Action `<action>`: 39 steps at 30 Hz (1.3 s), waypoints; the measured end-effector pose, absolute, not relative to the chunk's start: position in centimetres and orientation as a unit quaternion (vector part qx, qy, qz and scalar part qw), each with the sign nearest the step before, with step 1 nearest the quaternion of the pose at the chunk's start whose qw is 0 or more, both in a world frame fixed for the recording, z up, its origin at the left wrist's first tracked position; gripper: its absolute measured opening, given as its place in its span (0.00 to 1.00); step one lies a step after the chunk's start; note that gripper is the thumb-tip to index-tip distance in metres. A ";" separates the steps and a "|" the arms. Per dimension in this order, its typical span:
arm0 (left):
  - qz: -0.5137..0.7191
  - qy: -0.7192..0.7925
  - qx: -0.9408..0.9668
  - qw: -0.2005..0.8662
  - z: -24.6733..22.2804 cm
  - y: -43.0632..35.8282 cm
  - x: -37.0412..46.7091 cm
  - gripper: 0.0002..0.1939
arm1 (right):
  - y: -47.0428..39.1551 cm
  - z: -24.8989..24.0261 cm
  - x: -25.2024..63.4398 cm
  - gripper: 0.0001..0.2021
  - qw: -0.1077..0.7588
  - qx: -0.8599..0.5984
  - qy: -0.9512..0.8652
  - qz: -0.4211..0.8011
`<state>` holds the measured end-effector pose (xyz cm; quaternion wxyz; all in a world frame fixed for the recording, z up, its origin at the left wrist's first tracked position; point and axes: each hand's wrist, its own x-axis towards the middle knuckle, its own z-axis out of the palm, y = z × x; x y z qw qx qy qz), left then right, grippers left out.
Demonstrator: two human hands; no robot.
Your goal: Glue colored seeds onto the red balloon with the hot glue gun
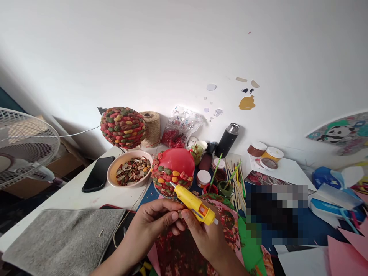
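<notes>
My right hand [204,230] is wrapped round a yellow glue gun [194,204], whose nozzle points up and left toward a red balloon [178,161]. Colored shell pieces cover the balloon's lower and left parts. Between thumb and fingers, my left hand [158,218] pinches a small brownish shell piece [180,214], close to my right thumb. A pink bowl [109,173] of painted shell pieces stands left of the balloon. Behind the bowl rises a finished-looking ball [123,127] covered in red, green and yellow pieces.
A fan [25,147] and a black phone [98,174] are at the left, above a grey cloth [60,241]. Twine [151,128], a black bottle [227,141], paint jars [203,178] and wooden sticks stand behind. Painted paper [230,218] lies beneath my hands.
</notes>
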<state>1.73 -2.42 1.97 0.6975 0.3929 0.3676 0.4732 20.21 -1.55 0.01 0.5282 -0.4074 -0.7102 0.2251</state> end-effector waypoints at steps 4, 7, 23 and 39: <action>0.467 0.371 0.387 0.703 2.0 -2.5 1.7 0.18 | -1.5 0.0 20.2 0.19 0.524 -0.408 -0.712 0.229; 0.461 0.371 0.394 0.703 2.1 -2.6 1.7 0.17 | -1.4 0.1 20.2 0.15 0.518 -0.400 -0.715 0.246; 0.463 0.369 0.673 0.443 2.6 -3.6 1.5 0.07 | -1.2 0.3 21.2 0.39 0.554 -0.416 -0.446 0.567; 0.448 0.373 0.733 0.352 2.5 -3.5 2.2 0.09 | -1.3 0.4 21.2 0.39 0.549 -0.437 -0.491 0.517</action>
